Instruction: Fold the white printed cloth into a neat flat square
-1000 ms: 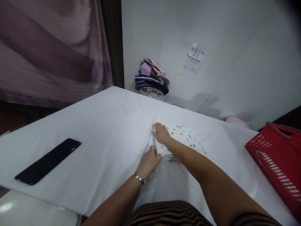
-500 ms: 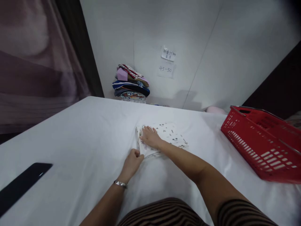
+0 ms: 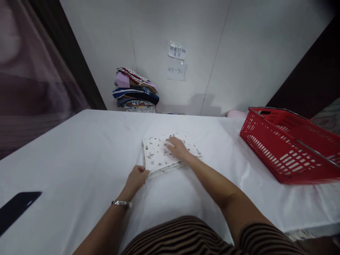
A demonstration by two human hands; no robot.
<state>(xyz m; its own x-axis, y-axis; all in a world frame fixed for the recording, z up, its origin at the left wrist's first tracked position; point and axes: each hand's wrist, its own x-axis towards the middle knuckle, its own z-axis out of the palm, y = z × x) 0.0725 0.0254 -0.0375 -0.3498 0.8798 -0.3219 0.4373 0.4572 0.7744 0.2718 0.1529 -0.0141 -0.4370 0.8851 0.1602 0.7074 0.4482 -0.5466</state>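
A: Which step are we busy with?

B: We are flattening the folded cloth (image 3: 156,152), by the look of it; it is lying on the white table (image 3: 106,148), in front of our striped shirt (image 3: 180,232), its layers showing along the near edge.

A: And our fingers?

B: Our left hand (image 3: 136,179) is pinching the near-left corner, thumb meeting curled fingers, though the fingertips are partly hiding. Our right hand (image 3: 178,148) is lying loosely spread over the top, grasping nothing; how hard it is pressing, we cannot tell.

A: So what is the next move calling for?

B: In our judgement, it is calling for a steady left pinch and an even sweep of the right palm, so that the layers are lining up. If we are tugging too hard, the corner may be skewing.

A: How are our arms lying?

B: Our left forearm is coming in from the lower left, a bracelet (image 3: 122,203) circling its wrist. Our right forearm is slanting in from the lower right, elbow bending outward, fingers pointing away and leftward.
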